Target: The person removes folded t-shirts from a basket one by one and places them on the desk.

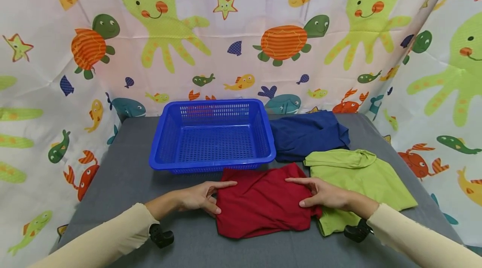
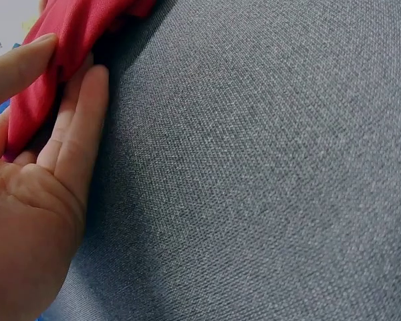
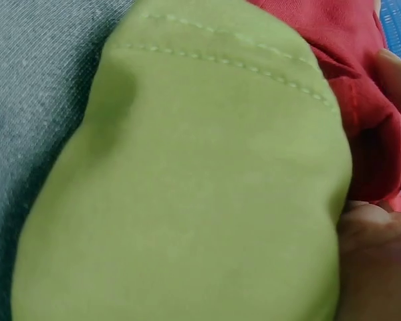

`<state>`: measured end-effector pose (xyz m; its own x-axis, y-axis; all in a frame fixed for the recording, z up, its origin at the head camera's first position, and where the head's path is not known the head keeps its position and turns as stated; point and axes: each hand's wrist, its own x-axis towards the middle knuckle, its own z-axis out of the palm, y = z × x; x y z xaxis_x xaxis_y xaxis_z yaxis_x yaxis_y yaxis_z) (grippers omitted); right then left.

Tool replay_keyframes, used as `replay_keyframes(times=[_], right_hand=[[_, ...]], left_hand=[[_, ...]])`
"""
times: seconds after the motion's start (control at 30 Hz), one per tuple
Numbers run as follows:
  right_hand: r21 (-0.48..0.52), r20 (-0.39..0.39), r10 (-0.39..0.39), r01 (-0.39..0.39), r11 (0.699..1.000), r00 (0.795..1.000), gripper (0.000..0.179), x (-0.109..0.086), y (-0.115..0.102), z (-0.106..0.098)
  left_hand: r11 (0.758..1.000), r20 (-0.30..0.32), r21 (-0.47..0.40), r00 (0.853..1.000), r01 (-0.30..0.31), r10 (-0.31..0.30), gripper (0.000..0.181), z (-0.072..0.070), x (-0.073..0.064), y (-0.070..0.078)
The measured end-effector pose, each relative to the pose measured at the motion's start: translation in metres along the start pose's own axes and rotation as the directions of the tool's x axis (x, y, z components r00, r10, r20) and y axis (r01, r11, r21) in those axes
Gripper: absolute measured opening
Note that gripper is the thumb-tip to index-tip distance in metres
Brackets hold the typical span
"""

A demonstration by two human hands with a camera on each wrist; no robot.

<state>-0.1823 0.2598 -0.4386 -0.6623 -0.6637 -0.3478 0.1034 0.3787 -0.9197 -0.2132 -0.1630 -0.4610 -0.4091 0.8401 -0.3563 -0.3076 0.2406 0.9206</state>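
A folded red shirt (image 1: 263,207) lies on the grey tabletop in front of the basket. At its left edge my left hand (image 1: 199,197) holds the fabric. The left wrist view shows that thumb on top of the red cloth (image 2: 60,50) and the other fingers underneath. My right hand (image 1: 327,192) grips the right side of the shirt; in the right wrist view its thumb (image 3: 395,77) lies over the red fabric, with fingers partly hidden below. A folded lime-green shirt (image 1: 361,176) sits under and beside the right forearm, partly overlapped by the red one.
Behind the red shirt stands a blue plastic basket (image 1: 212,164) with mesh walls. To the basket's right lies a folded navy cloth (image 1: 308,134). A curtain (image 1: 233,21) printed with sea animals closes off the back and both sides of the grey table (image 1: 124,188).
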Motion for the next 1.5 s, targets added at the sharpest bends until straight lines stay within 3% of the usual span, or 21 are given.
replay_keyframes(times=[0.3,0.6,0.87,1.13,1.5], right_hand=[[-0.015,0.019,-0.025,0.025,1.0,1.0,0.071,0.002,0.004,-0.002],[0.001,0.055,0.054,-0.054,0.999,0.997,0.064,-0.009,-0.003,-0.007],[0.006,0.075,0.068,-0.069,0.998,0.995,0.057,-0.018,-0.016,-0.018],[-0.061,0.01,0.088,-0.087,0.994,0.996,0.055,-0.027,-0.029,-0.025],[-0.072,-0.025,0.044,-0.046,0.996,0.999,0.055,-0.035,-0.035,-0.033]], left_hand=[[0.999,-0.016,0.04,1.0,-0.016,0.017,0.089,0.001,0.0,0.0],[0.999,0.013,0.035,0.999,-0.033,0.033,0.089,0.004,0.0,-0.004],[0.999,0.021,-0.003,0.999,-0.034,0.034,0.085,0.003,-0.003,-0.001],[0.995,-0.057,0.098,0.998,0.02,-0.014,0.061,0.0,-0.012,0.009],[0.991,-0.1,0.13,0.995,0.039,-0.026,0.059,-0.005,-0.026,0.012]])
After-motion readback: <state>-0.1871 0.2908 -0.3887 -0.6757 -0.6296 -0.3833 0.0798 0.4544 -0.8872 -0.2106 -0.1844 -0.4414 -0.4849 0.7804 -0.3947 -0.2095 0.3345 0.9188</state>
